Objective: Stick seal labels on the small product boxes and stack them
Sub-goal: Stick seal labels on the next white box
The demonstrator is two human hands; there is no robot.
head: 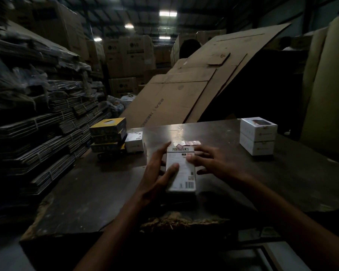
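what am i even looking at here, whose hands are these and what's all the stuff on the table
This is one picture from a camera worn on a person's head, looking down at their own bare hands in a dim warehouse. The left hand grips a small white printed product box from the side, thumb on top. The right hand presses its fingers on the box's top face. On the dark worn table lie a strip of small labels, a stack of two white boxes at the right, and yellow-and-black boxes beside another white box at the left.
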